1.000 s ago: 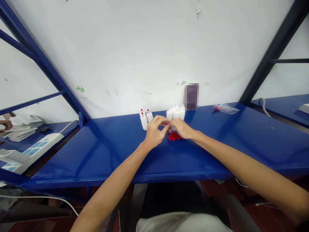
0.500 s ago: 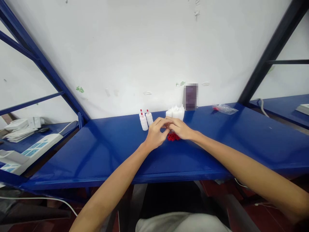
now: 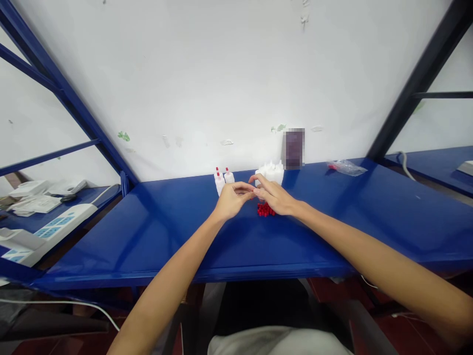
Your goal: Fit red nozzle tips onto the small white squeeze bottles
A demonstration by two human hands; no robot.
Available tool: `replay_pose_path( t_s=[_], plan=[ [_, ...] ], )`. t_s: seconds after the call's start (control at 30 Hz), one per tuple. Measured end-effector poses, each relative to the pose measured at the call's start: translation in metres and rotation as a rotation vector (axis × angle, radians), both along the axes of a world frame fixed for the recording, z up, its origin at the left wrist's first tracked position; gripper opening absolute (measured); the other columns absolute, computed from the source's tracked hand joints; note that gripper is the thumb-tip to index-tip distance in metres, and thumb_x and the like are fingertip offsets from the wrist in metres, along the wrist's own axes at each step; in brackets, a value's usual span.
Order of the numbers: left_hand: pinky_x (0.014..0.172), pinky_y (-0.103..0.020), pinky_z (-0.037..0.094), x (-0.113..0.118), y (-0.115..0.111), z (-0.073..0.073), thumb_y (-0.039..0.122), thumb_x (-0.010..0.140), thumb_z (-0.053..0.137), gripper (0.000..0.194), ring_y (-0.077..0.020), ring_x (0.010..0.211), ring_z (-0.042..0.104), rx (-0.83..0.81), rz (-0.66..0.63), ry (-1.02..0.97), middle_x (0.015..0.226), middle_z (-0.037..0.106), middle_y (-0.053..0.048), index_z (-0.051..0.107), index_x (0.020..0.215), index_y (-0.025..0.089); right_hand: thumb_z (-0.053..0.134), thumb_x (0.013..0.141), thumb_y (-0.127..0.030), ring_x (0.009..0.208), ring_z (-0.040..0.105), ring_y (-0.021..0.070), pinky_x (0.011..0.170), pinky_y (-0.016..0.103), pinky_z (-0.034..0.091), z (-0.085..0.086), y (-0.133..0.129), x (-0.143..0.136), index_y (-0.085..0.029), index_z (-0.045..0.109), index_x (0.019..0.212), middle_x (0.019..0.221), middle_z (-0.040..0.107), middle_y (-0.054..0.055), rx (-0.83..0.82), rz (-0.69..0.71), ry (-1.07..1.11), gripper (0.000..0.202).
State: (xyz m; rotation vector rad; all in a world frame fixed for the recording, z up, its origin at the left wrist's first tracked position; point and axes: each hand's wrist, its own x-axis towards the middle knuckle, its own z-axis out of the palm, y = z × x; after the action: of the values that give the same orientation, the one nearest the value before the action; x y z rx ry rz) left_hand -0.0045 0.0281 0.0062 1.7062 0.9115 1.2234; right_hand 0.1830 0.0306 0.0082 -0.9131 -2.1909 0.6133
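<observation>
blue tabletop (image 3: 166, 231): red-tipped bottles (image 3: 219, 182) and white bottles (image 3: 274, 174) stand toward its back edge, red pieces (image 3: 266, 211) nearer the front. left hand (image 3: 231, 201) and right hand (image 3: 275, 195) meet; cannot tell whether their fingers grip anything.

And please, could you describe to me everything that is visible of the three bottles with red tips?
The three bottles with red tips are white and look like plastic, each narrowing upward to a small red point. They stand upright, close together, on the blue table, toward its far edge. One is nearer the camera than the other two. The left hand partly hides the group's lower part; whether it touches them, I cannot tell.
</observation>
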Motion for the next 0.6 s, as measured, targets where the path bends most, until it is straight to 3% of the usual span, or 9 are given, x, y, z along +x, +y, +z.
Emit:
replay_pose_path(
  t_s=[0.13,0.3,0.47,0.6],
  plan=[
    [0.075,-0.033,0.059,-0.025,0.007,0.016,0.023,0.071,0.078,0.018,-0.0208,0.077,0.073,0.009,0.162,0.081,0.084,0.076,-0.008,0.075,0.085,0.013,0.032,0.099,-0.055,0.060,0.051,0.0178,0.064,0.030,0.035,-0.002,0.006,0.004,-0.023,0.047,0.121,0.063,0.054,-0.005,0.023,-0.152,-0.055,0.042],
    [0.081,-0.033,0.058,-0.044,0.009,0.026,0.016,0.077,0.071,0.011,-0.0210,0.083,0.073,0.175,0.404,0.393,0.090,0.078,-0.007,0.077,0.086,0.016,0.036,0.098,-0.052,0.061,0.052,0.0183,0.063,0.029,0.033,-0.005,0.010,0.008,-0.024,0.052,0.116,0.062,0.053,-0.004,0.043,-0.246,-0.140,0.037],
    [0.082,-0.032,0.057,-0.037,0.006,0.020,0.011,0.080,0.067,0.016,-0.0195,0.078,0.073,0.223,0.426,0.627,0.087,0.078,-0.005,0.078,0.089,0.018,0.036,0.098,-0.051,0.061,0.051,0.0183,0.063,0.029,0.032,-0.003,0.006,0.004,-0.023,0.054,0.113,0.063,0.056,-0.003,0.046,-0.245,-0.172,0.036],
    [0.082,-0.033,0.057,-0.033,0.008,0.013,0.011,0.081,0.065,0.017,-0.0196,0.074,0.072,0.261,0.393,0.702,0.084,0.078,-0.006,0.078,0.089,0.018,0.035,0.098,-0.050,0.061,0.050,0.0181,0.063,0.029,0.031,-0.003,0.005,0.003,-0.023,0.056,0.112,0.063,0.056,-0.003,0.048,-0.237,-0.185,0.037]
  ],
)
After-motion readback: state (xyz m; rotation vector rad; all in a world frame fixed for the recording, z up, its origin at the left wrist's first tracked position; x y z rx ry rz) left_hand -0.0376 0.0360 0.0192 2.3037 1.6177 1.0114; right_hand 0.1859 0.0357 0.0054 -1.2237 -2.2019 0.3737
